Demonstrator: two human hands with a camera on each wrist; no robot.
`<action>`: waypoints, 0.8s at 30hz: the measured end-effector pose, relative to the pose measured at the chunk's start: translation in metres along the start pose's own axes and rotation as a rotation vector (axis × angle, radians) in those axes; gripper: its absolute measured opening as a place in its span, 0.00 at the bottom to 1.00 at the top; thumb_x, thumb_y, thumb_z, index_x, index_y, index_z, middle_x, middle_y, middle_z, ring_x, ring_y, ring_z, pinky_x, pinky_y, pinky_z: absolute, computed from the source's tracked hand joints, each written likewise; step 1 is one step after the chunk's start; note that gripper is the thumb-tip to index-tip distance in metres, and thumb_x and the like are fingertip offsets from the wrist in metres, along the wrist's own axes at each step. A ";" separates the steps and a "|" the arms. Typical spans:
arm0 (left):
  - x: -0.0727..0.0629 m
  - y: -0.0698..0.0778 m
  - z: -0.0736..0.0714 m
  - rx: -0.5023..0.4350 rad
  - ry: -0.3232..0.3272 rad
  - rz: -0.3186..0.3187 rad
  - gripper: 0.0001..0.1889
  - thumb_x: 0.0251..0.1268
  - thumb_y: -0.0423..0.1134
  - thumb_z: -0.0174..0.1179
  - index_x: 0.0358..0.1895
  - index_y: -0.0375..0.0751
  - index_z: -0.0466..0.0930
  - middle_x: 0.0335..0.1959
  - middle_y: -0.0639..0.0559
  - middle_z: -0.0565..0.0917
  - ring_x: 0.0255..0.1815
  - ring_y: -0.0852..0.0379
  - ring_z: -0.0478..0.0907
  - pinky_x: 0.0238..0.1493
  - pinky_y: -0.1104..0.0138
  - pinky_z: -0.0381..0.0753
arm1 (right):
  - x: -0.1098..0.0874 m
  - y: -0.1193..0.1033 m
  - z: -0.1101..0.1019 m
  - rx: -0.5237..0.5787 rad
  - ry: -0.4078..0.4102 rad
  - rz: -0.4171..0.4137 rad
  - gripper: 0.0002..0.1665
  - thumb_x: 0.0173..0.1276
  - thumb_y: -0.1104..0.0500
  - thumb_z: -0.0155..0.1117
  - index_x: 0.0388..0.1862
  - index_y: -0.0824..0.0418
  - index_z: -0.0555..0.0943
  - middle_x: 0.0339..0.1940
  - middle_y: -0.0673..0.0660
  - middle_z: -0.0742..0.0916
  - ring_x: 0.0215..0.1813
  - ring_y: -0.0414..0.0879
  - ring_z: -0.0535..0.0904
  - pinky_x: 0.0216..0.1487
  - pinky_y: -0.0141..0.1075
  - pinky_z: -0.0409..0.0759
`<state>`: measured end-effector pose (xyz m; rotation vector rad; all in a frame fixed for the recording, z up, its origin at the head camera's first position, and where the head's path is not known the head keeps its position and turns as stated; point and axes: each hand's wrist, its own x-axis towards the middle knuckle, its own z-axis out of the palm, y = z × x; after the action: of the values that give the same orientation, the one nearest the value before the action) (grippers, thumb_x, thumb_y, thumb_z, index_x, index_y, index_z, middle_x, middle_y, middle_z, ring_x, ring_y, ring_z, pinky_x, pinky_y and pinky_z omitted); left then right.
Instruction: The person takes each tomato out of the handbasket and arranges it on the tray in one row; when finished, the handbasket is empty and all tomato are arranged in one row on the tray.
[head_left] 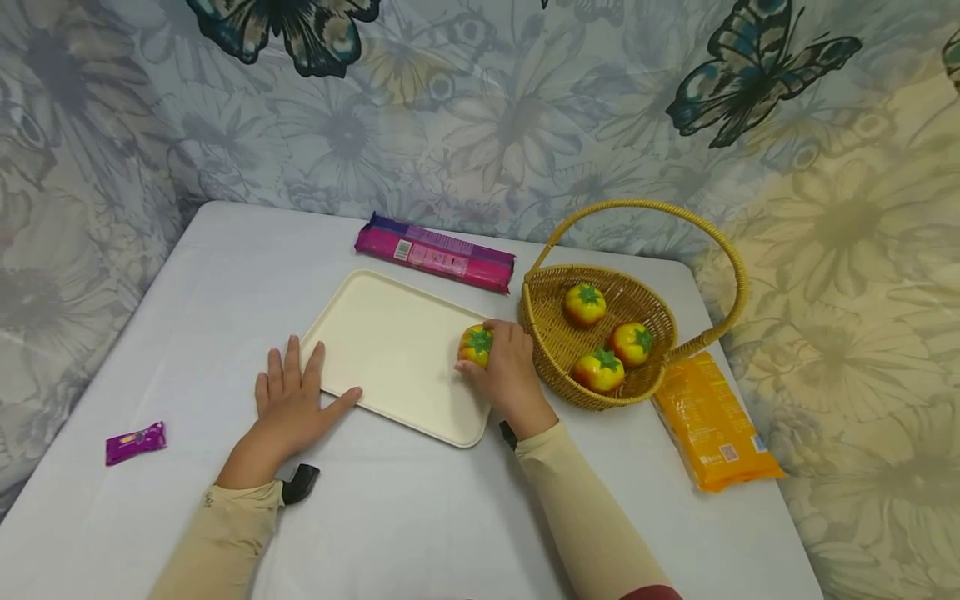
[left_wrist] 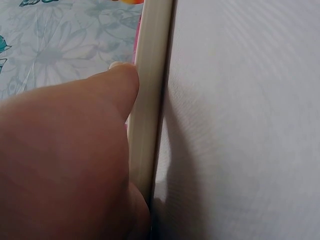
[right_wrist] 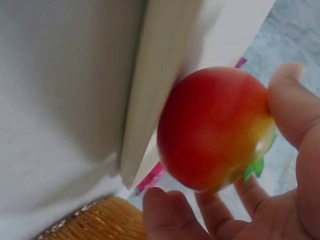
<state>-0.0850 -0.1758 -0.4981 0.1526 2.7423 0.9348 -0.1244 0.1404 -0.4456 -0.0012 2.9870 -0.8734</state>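
Observation:
A cream rectangular tray [head_left: 397, 358] lies on the white table. My right hand [head_left: 513, 375] holds a red-and-yellow tomato [right_wrist: 215, 130] with a green leafy top over the tray's right end. In the right wrist view the thumb [right_wrist: 292, 102] presses one side and the fingers curl round the other. My left hand [head_left: 292, 408] lies flat with fingers spread at the tray's near left corner, its thumb [left_wrist: 122, 87] touching the rim. Just right of the right hand stands a wicker basket [head_left: 551, 350] with a tall handle, holding three more tomatoes [head_left: 597, 371].
Behind the tray lies a long pink-and-purple packet [head_left: 435, 253]. An orange packet [head_left: 712, 425] sits at the table's right edge, partly beneath the basket's side. On the far left is a small purple wrapped snack [head_left: 136, 443]. A patterned cloth backdrop [head_left: 450, 108] rises behind the table.

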 end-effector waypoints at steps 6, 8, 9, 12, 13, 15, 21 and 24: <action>0.003 -0.005 0.003 0.007 -0.005 0.006 0.60 0.73 0.77 0.46 0.87 0.37 0.31 0.83 0.35 0.16 0.80 0.30 0.09 0.71 0.30 0.16 | -0.003 0.004 0.000 -0.022 -0.002 -0.032 0.46 0.70 0.46 0.78 0.76 0.62 0.65 0.70 0.66 0.71 0.66 0.63 0.65 0.66 0.52 0.73; 0.003 -0.005 0.003 0.006 -0.008 0.005 0.60 0.73 0.77 0.46 0.87 0.37 0.31 0.83 0.35 0.15 0.80 0.30 0.09 0.71 0.30 0.15 | -0.004 0.004 0.000 -0.025 -0.004 -0.048 0.45 0.71 0.47 0.77 0.77 0.61 0.65 0.70 0.66 0.71 0.67 0.63 0.65 0.66 0.53 0.74; 0.004 -0.005 0.003 0.008 -0.009 0.003 0.60 0.73 0.78 0.46 0.87 0.37 0.30 0.83 0.35 0.15 0.80 0.30 0.09 0.71 0.30 0.15 | -0.004 0.004 -0.001 -0.025 -0.005 -0.054 0.45 0.71 0.47 0.77 0.77 0.61 0.65 0.71 0.66 0.70 0.67 0.64 0.66 0.66 0.54 0.74; 0.005 -0.006 0.003 0.013 -0.015 -0.003 0.61 0.72 0.79 0.46 0.87 0.38 0.30 0.83 0.37 0.14 0.80 0.31 0.08 0.71 0.30 0.15 | -0.004 0.004 -0.001 -0.031 -0.009 -0.062 0.46 0.71 0.47 0.77 0.77 0.61 0.64 0.71 0.66 0.70 0.67 0.65 0.66 0.66 0.56 0.75; 0.005 -0.006 0.003 0.014 -0.016 -0.005 0.61 0.72 0.79 0.46 0.87 0.38 0.30 0.83 0.37 0.14 0.80 0.31 0.08 0.71 0.30 0.15 | -0.004 0.004 -0.002 -0.033 -0.010 -0.061 0.46 0.71 0.47 0.77 0.77 0.60 0.64 0.71 0.66 0.70 0.67 0.65 0.66 0.66 0.56 0.76; 0.005 -0.005 0.003 0.016 -0.017 -0.007 0.61 0.72 0.79 0.45 0.87 0.38 0.29 0.82 0.37 0.14 0.80 0.32 0.08 0.71 0.30 0.15 | -0.004 0.003 -0.003 -0.032 -0.015 -0.053 0.46 0.71 0.47 0.77 0.77 0.60 0.65 0.72 0.66 0.69 0.67 0.65 0.66 0.67 0.56 0.75; 0.003 -0.001 0.000 0.009 -0.021 -0.011 0.60 0.73 0.77 0.46 0.87 0.37 0.29 0.82 0.36 0.14 0.80 0.32 0.08 0.71 0.31 0.15 | -0.006 0.002 -0.006 -0.011 -0.029 -0.016 0.47 0.70 0.44 0.77 0.79 0.58 0.65 0.75 0.65 0.67 0.71 0.63 0.63 0.69 0.57 0.74; 0.002 0.000 -0.001 0.000 -0.022 -0.011 0.60 0.73 0.76 0.47 0.87 0.37 0.30 0.83 0.35 0.15 0.80 0.31 0.08 0.71 0.31 0.15 | -0.010 0.000 -0.012 0.013 -0.024 -0.007 0.47 0.70 0.43 0.77 0.80 0.58 0.65 0.76 0.64 0.67 0.72 0.62 0.62 0.70 0.57 0.74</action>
<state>-0.0876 -0.1754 -0.4977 0.1463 2.7201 0.9241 -0.1146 0.1463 -0.4354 -0.0212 2.9614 -0.8864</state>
